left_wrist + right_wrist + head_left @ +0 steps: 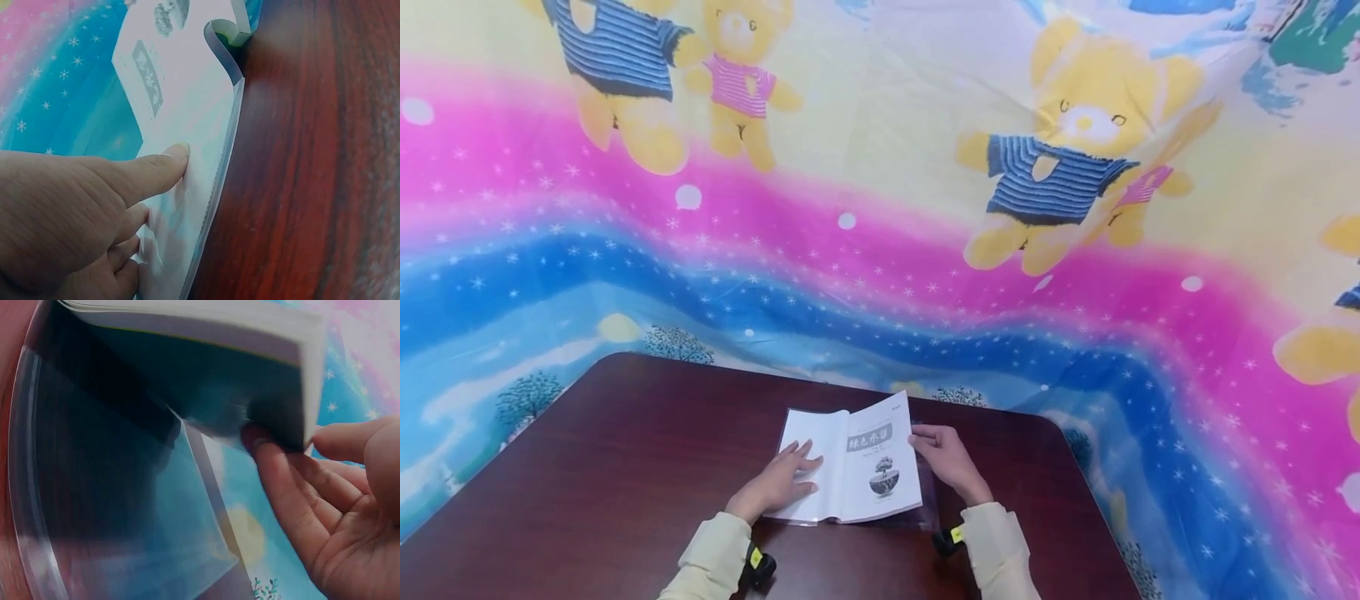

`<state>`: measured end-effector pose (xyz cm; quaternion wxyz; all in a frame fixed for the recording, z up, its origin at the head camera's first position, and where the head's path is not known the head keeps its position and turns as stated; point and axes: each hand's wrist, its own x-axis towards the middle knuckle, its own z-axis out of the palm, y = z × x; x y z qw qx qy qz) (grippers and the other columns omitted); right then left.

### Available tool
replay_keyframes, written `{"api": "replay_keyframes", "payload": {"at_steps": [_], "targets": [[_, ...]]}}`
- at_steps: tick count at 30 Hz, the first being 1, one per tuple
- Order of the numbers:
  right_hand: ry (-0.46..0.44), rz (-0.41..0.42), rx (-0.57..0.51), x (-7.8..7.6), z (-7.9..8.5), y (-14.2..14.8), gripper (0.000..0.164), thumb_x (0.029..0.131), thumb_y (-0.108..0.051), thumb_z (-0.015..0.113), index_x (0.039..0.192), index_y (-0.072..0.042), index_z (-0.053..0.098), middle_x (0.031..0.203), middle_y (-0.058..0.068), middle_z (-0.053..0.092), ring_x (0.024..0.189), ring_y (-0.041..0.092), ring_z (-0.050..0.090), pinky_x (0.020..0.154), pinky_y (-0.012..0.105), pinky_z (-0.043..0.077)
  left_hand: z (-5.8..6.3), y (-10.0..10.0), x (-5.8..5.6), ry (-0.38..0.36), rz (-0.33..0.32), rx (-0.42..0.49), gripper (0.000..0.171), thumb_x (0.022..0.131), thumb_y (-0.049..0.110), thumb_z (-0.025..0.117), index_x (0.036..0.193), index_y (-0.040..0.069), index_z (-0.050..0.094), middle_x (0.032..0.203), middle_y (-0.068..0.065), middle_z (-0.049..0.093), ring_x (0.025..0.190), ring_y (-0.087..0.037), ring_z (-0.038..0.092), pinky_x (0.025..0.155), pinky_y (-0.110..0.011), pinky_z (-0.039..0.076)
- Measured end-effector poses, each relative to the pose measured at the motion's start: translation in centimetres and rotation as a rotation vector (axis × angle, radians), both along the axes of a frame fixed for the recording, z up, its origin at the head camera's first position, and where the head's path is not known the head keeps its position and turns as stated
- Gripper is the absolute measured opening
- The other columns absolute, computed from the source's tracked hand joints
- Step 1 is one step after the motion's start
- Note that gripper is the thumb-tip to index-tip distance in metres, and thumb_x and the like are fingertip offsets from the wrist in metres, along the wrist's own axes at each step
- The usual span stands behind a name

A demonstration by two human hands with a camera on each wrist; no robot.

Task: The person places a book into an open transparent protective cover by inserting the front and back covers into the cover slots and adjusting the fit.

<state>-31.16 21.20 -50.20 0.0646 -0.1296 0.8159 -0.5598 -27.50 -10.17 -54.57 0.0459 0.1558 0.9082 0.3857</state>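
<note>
Cream sleeves [715, 546] sit nearest the head camera, each with a black wrist camera [762, 567] at the cuff. Book [898, 454] lies open on the dark wooden table [587, 467], between the hands.

Left hand [777, 483]: fingers spread over the blank left page [808, 429], thumb touching it. Right hand [946, 457]: thumb and fingers pinch the outer edge of the right-hand side, raised off the clear plastic cover [112, 512] beneath. Right wrist view is dark and blurred; probably the page block and back cover are held together, but I cannot be sure of every layer.

Risks (judgement): a shallow pinch could let the raised side drop, or let lower leaves slip out and fan. Pulling against the thin plastic could crease or split it at its fold; easing the left hand could let the left side spring up.

Edges and room: far table edge runs just behind the book's top, patterned cloth [865, 275] beyond, so little travel that way. Wood extends widely to the left; the strip right of the right hand is narrower. Upward, nothing overhangs the hands.
</note>
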Motion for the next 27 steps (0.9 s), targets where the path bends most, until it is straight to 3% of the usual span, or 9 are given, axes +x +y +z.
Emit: {"api": "replay_keyframes", "payload": {"at_steps": [9, 14, 19, 27], "targets": [[0.051, -0.119, -0.137, 0.5, 0.5, -3.0, 0.038, 0.099, -0.026, 0.068, 0.127, 0.001, 0.070, 0.108, 0.020, 0.076, 0.087, 0.026, 0.075, 0.075, 0.039, 0.063, -0.1, -0.2, 0.1, 0.003, -0.006, 0.024, 0.046, 0.091, 0.010, 0.073, 0.135, -0.001, 0.064, 0.159, -0.025, 0.036, 0.151, -0.047, 0.022, 0.120, -0.065, 0.020], [0.018, -0.087, -0.179, 0.3, 0.7, -4.5, 0.042, 0.101, -0.035, 0.064, 0.130, -0.004, 0.069, 0.113, 0.018, 0.074, 0.093, 0.026, 0.074, 0.078, 0.040, 0.062, -0.1, -0.2, 0.0, 0.015, 0.001, 0.030, 0.045, 0.091, 0.010, 0.074, 0.134, -0.001, 0.065, 0.159, -0.025, 0.038, 0.150, -0.047, 0.024, 0.120, -0.065, 0.021], [0.038, -0.063, -0.144, 0.1, 0.8, -5.7, 0.044, 0.104, -0.037, 0.058, 0.133, -0.006, 0.067, 0.116, 0.017, 0.074, 0.094, 0.018, 0.073, 0.081, 0.035, 0.060, 0.1, -0.3, -0.1, 0.024, 0.019, 0.024, 0.045, 0.091, 0.010, 0.074, 0.133, 0.000, 0.065, 0.158, -0.025, 0.039, 0.150, -0.048, 0.024, 0.120, -0.065, 0.022], [0.066, -0.076, -0.139, 0.4, 0.2, -6.9, 0.042, 0.105, -0.032, 0.058, 0.135, -0.004, 0.065, 0.112, 0.019, 0.073, 0.085, 0.020, 0.073, 0.070, 0.031, 0.060, -0.5, 0.1, -0.2, 0.070, 0.033, 0.011, 0.040, 0.089, 0.010, 0.077, 0.127, -0.001, 0.070, 0.152, -0.025, 0.047, 0.146, -0.048, 0.033, 0.118, -0.062, 0.028]]}}
